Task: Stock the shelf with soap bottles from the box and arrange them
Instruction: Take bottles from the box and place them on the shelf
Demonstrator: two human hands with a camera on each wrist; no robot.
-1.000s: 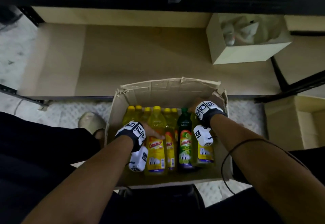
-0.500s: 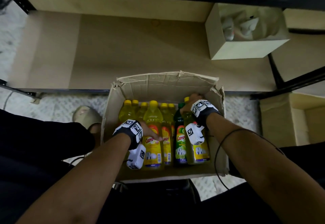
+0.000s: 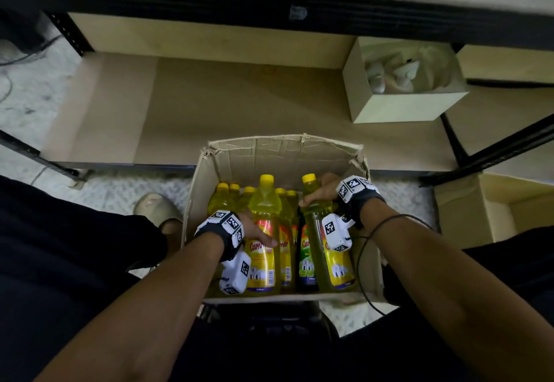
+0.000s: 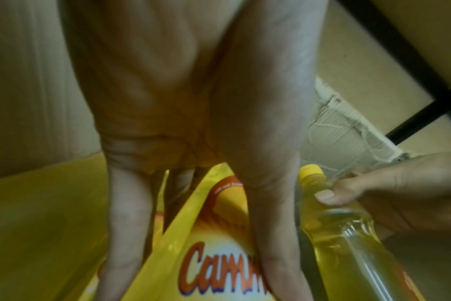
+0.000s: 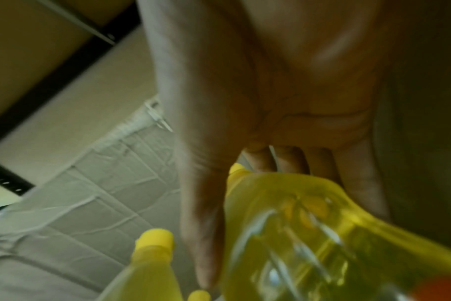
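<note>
My left hand (image 3: 253, 225) and right hand (image 3: 322, 191) each hold a yellow bottle (image 3: 263, 231), now lifted higher from the box (image 3: 269, 153); white carton (image 3: 398, 105) on shelf (image 3: 209, 102).

We see yellow soap bottles (image 3: 263, 231) standing upright, packed in the open cardboard box (image 3: 278, 156); beyond it, the shelf (image 3: 209, 105) lies bare-boarded.

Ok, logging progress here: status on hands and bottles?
Left hand grips one yellow bottle, right hand another. Both in the box. Shelf unstocked.
</note>
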